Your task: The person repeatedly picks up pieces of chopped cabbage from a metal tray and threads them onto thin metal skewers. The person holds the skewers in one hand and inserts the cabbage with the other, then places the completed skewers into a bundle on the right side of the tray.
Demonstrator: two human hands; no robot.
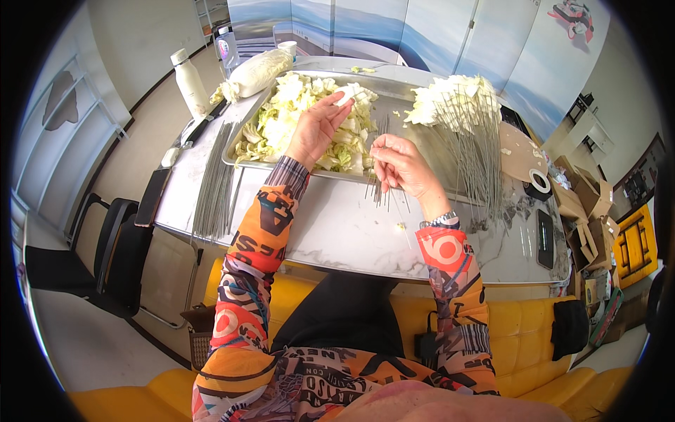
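Note:
My left hand [320, 126] is palm up over the torn cabbage leaves [295, 113] heaped in a metal tray [321, 173]. A white cabbage piece [359, 94] lies right at its fingertips; whether they grip it I cannot tell. My right hand [402, 163], at the tray's front edge, pinches a thin metal skewer [403, 224] that slants down towards me. Beneath that hand, several loose skewers [377, 196] stick out over the tray rim. Skewers loaded with cabbage [456, 103] lie across the tray's right side, their bare rods [482, 174] pointing towards me.
Left of the tray lie a bundle of bare skewers [213, 184], a knife [208, 124] and a whole cabbage [261, 73]. Two bottles [191, 84] [227, 50] and a paper cup [287, 48] stand behind. A tape roll [538, 183] and a phone [545, 239] are at right.

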